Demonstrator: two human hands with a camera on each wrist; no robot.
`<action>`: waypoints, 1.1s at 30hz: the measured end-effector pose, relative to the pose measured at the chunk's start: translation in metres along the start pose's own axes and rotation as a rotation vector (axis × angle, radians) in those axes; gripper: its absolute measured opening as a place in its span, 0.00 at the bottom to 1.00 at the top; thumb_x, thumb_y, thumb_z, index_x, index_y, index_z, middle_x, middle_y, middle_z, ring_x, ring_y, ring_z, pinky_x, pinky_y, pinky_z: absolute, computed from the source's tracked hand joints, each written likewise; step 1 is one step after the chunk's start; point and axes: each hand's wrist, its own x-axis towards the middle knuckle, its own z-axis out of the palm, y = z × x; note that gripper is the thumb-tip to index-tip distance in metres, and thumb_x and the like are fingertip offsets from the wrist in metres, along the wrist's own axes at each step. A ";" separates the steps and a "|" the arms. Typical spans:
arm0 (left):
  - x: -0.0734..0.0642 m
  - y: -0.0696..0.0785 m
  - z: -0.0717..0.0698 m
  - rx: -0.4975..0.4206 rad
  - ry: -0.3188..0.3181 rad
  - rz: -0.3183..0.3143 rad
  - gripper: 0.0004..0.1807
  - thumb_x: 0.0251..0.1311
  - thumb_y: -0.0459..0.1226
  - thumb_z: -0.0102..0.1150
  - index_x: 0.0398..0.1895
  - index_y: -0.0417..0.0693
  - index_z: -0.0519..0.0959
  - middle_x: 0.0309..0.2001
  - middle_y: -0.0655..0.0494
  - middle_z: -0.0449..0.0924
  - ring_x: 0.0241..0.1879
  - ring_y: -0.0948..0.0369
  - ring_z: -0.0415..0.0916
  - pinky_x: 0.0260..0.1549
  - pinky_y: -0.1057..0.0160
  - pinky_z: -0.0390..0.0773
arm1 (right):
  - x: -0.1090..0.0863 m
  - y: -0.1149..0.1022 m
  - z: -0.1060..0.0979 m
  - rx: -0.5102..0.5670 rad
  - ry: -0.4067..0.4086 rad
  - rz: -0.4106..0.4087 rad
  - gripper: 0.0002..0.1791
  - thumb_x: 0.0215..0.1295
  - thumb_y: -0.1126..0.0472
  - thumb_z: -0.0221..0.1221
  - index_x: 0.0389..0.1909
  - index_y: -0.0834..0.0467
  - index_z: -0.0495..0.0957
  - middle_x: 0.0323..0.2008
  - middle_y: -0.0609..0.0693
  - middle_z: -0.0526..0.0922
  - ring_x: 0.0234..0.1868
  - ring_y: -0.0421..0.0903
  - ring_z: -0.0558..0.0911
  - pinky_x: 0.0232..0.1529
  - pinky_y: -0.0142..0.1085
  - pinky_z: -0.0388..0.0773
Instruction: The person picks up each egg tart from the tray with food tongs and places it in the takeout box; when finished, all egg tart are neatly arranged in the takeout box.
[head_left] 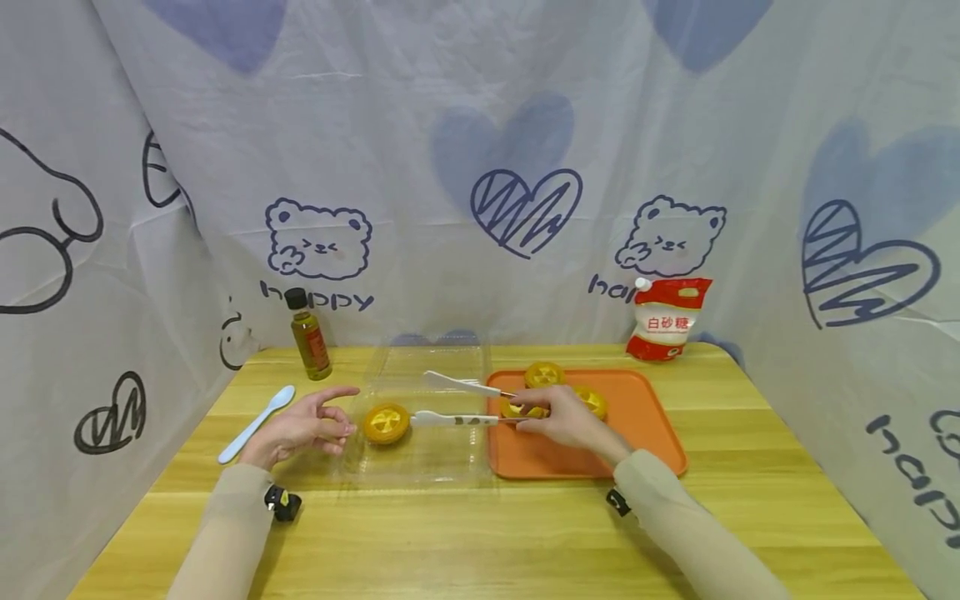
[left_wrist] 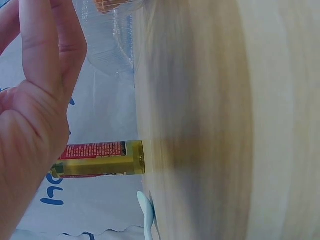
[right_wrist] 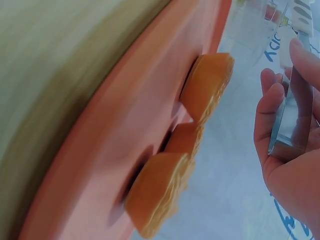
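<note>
In the head view, the right hand [head_left: 558, 417] is holding the tongs [head_left: 453, 420] over the orange tray [head_left: 637, 425], its grip closed around their metal end; their two white arms are standing apart and pointing left over the clear container [head_left: 450, 462]. One tart [head_left: 387, 423] is sitting in the container's left part, just beside the nearer tong tip. Three other tarts [head_left: 543, 374] are resting on the tray. The left hand [head_left: 311, 425] is hovering by the container's left side, its grip loose and holding nothing. A bottle [head_left: 311, 342] is standing far left, a spoon [head_left: 257, 425] lying nearer; a red-and-white bag [head_left: 666, 321] is standing far right on the table [head_left: 450, 542].

In the left wrist view, the left fingers are extending past the bottle.

In the right wrist view, fingers and thumb are pinching the tongs.
</note>
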 end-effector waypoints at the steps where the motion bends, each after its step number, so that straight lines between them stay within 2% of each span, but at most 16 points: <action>1: 0.000 0.000 0.000 -0.001 -0.001 0.000 0.47 0.61 0.26 0.61 0.77 0.41 0.44 0.37 0.48 0.79 0.30 0.58 0.82 0.33 0.60 0.88 | -0.002 0.001 -0.001 -0.007 0.004 0.010 0.22 0.60 0.62 0.67 0.57 0.58 0.81 0.47 0.54 0.86 0.45 0.45 0.83 0.51 0.48 0.82; 4: 0.000 -0.001 -0.001 -0.001 -0.002 0.002 0.47 0.61 0.26 0.61 0.77 0.41 0.44 0.36 0.49 0.79 0.30 0.57 0.82 0.33 0.60 0.88 | -0.007 0.003 -0.006 -0.034 0.019 0.028 0.22 0.60 0.62 0.68 0.57 0.55 0.81 0.46 0.51 0.87 0.44 0.44 0.82 0.45 0.40 0.81; 7: 0.000 -0.001 0.000 -0.003 -0.004 0.002 0.47 0.61 0.26 0.61 0.77 0.41 0.43 0.36 0.49 0.79 0.30 0.57 0.82 0.33 0.60 0.88 | -0.011 0.006 -0.012 -0.058 0.032 0.029 0.22 0.60 0.61 0.68 0.57 0.53 0.81 0.44 0.50 0.87 0.41 0.44 0.80 0.36 0.33 0.76; 10: 0.000 -0.001 0.000 -0.004 -0.002 0.002 0.47 0.61 0.27 0.61 0.77 0.41 0.44 0.36 0.51 0.78 0.29 0.58 0.82 0.33 0.60 0.88 | -0.014 0.009 -0.017 -0.067 0.043 0.028 0.23 0.60 0.59 0.68 0.57 0.53 0.81 0.42 0.48 0.87 0.37 0.43 0.78 0.31 0.30 0.72; 14: 0.002 -0.001 0.001 0.007 -0.003 0.011 0.47 0.61 0.28 0.62 0.77 0.41 0.44 0.36 0.51 0.78 0.28 0.59 0.81 0.32 0.61 0.87 | -0.020 0.014 -0.023 -0.074 0.056 0.013 0.23 0.59 0.59 0.68 0.57 0.56 0.81 0.42 0.50 0.88 0.37 0.40 0.80 0.34 0.32 0.77; 17: 0.001 -0.002 0.001 0.007 -0.004 0.013 0.46 0.62 0.27 0.61 0.77 0.42 0.45 0.37 0.50 0.78 0.28 0.59 0.81 0.32 0.61 0.87 | -0.023 0.015 -0.027 -0.066 0.059 0.004 0.24 0.59 0.61 0.68 0.57 0.58 0.80 0.45 0.54 0.87 0.41 0.41 0.82 0.43 0.41 0.82; 19: 0.000 -0.002 0.000 0.002 -0.002 0.010 0.45 0.62 0.27 0.61 0.77 0.42 0.46 0.37 0.49 0.78 0.28 0.58 0.81 0.32 0.61 0.87 | -0.024 0.015 -0.030 -0.048 0.061 0.017 0.24 0.59 0.61 0.68 0.57 0.57 0.81 0.45 0.54 0.87 0.43 0.44 0.83 0.50 0.48 0.82; 21: -0.001 -0.003 0.000 -0.003 -0.001 0.006 0.45 0.62 0.26 0.60 0.77 0.43 0.46 0.37 0.48 0.78 0.28 0.58 0.81 0.32 0.61 0.87 | -0.025 0.016 -0.034 -0.040 0.067 0.024 0.23 0.59 0.60 0.69 0.57 0.56 0.81 0.44 0.53 0.88 0.45 0.47 0.83 0.52 0.53 0.81; 24: 0.000 -0.003 0.000 -0.006 -0.003 0.004 0.45 0.62 0.27 0.60 0.77 0.42 0.45 0.36 0.49 0.78 0.28 0.59 0.81 0.31 0.62 0.87 | -0.031 0.020 -0.039 -0.046 0.084 0.047 0.22 0.59 0.59 0.69 0.56 0.53 0.82 0.43 0.51 0.88 0.45 0.48 0.84 0.51 0.52 0.80; 29: 0.002 -0.002 0.000 0.001 -0.002 0.004 0.46 0.62 0.27 0.61 0.77 0.42 0.44 0.35 0.52 0.78 0.28 0.60 0.80 0.31 0.62 0.87 | -0.041 0.027 -0.048 -0.100 0.134 0.069 0.23 0.58 0.57 0.69 0.56 0.54 0.82 0.49 0.50 0.87 0.50 0.49 0.83 0.53 0.51 0.81; 33: 0.001 -0.003 -0.001 0.007 0.001 0.000 0.46 0.62 0.27 0.61 0.77 0.42 0.44 0.35 0.53 0.78 0.29 0.60 0.80 0.31 0.62 0.87 | -0.044 0.035 -0.053 -0.118 0.176 0.065 0.23 0.57 0.59 0.70 0.55 0.54 0.82 0.47 0.51 0.87 0.45 0.47 0.84 0.43 0.41 0.83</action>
